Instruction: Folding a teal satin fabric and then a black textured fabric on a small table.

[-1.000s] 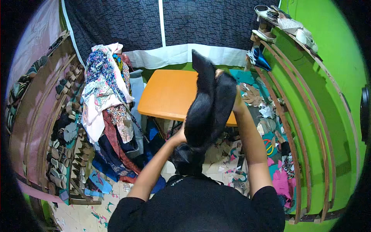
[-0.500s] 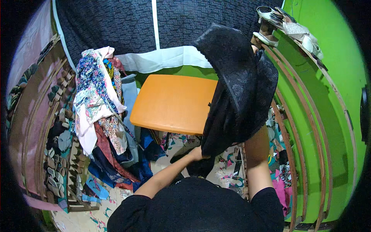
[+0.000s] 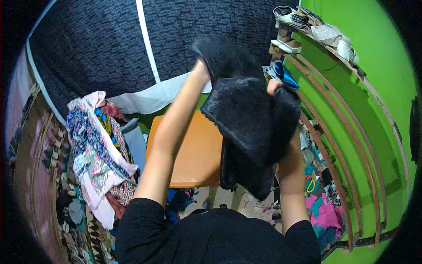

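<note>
A large black cloth (image 3: 246,119) with a faint woven pattern and a ragged-looking edge hangs in folds between my raised hands. My left hand (image 3: 201,69) is up at the cloth's top left part, closed on it, its fingers mostly covered by fabric. Further right, my right hand (image 3: 273,86) grips the cloth near its upper right, with only a bit of the hand showing. Beneath and behind the hanging folds stands an orange table (image 3: 193,154), partly covered by the cloth and my left forearm.
Patterned garments (image 3: 94,145) are heaped left of the table. Wooden rails (image 3: 347,127) run along the green wall at right, with white shoes (image 3: 288,46) above. Shoe pieces (image 3: 74,211) fill a rack at left. Pink scraps (image 3: 325,215) lie at lower right. A dark curtain (image 3: 101,48) hangs behind.
My left hand has risen from the cloth's lower edge to its top left, lifting fabric with it. The cloth is now more folded. The view has shifted, and a blue shiny item shows beside my right hand.
</note>
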`<state>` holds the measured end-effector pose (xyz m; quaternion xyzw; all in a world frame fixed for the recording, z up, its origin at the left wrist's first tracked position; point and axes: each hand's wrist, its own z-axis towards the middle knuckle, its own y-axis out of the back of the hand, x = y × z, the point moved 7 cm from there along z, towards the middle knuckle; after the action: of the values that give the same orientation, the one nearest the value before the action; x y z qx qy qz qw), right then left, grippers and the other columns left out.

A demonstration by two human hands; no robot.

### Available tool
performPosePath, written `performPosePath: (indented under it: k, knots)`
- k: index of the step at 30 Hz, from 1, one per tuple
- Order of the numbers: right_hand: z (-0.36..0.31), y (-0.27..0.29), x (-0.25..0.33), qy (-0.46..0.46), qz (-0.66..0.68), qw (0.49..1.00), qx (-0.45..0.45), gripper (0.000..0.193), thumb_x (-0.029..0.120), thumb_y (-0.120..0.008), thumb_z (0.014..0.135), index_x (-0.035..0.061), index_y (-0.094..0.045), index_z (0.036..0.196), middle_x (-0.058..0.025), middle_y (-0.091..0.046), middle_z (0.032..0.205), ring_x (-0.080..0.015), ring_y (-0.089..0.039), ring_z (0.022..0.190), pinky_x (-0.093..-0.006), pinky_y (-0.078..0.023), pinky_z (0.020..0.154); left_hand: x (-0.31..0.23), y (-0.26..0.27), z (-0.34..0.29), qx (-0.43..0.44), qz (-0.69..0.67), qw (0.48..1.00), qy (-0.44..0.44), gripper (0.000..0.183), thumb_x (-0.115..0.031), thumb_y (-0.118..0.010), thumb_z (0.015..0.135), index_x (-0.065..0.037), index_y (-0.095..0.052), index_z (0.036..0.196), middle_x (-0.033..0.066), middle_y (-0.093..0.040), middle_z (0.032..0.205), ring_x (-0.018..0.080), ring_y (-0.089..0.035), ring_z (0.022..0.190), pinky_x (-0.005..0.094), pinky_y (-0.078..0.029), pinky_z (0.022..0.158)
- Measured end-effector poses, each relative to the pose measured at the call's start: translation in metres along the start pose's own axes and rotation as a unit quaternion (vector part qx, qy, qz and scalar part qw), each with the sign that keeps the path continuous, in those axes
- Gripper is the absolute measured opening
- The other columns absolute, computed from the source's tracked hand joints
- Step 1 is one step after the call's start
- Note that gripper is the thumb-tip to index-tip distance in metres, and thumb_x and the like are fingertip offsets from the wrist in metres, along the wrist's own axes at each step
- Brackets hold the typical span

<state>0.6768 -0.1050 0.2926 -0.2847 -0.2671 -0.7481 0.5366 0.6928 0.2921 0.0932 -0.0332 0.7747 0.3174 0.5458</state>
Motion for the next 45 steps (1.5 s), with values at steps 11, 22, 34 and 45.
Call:
performPosePath:
  k: [11,22,34,45]
  knots:
    - [0.013,-0.004,0.027,0.06,-0.161,0.982,-0.081,0.02,0.022,-0.047,0.078,0.0029,-0.043,0.073,0.0006,-0.043,0.061,-0.0066,-0.043,0.061,-0.0223,-0.036,0.054,-0.199,0.315,0.143,-0.032,0.01,0.999,-0.033,0.047,-0.029,-0.062,0.075,-0.007,-0.048,0.115,0.0116,-0.056,0.105,0.0258,-0.053,0.095,0.0349,-0.044,0.079]
    - [-0.037,-0.015,-0.147,-0.168,-0.307,0.937,0.016,0.031,-0.004,-0.041,0.064,-0.0032,-0.054,0.092,-0.0205,-0.058,0.085,-0.0294,-0.055,0.081,-0.0335,-0.043,0.073,0.118,0.03,-0.1,-0.12,-0.063,0.991,0.017,0.045,-0.027,-0.062,0.076,-0.007,-0.048,0.114,0.0102,-0.056,0.105,0.0241,-0.054,0.093,0.0335,-0.044,0.077]
    - [-0.082,-0.079,-0.187,-0.193,-0.363,0.897,0.161,0.036,-0.008,-0.043,0.062,0.0007,-0.053,0.096,-0.0183,-0.043,0.12,-0.0354,-0.043,0.108,-0.0387,-0.035,0.091,0.07,-0.105,-0.245,-0.09,0.039,0.971,-0.216,0.086,-0.024,-0.078,0.055,-0.006,-0.032,0.125,0.0183,-0.031,0.129,0.0313,-0.028,0.122,0.0371,-0.024,0.101]
    - [-0.116,-0.107,-0.159,-0.139,-0.36,0.89,0.244,0.038,-0.009,-0.047,0.059,0.0014,-0.054,0.096,-0.0098,-0.053,0.109,-0.0296,-0.044,0.107,-0.0374,-0.034,0.093,0.136,-0.133,-0.202,-0.068,0.211,0.975,-0.007,0.073,-0.05,-0.065,0.064,-0.027,-0.034,0.127,0.0216,-0.018,0.136,0.0416,-0.01,0.126,0.0552,-0.015,0.097]
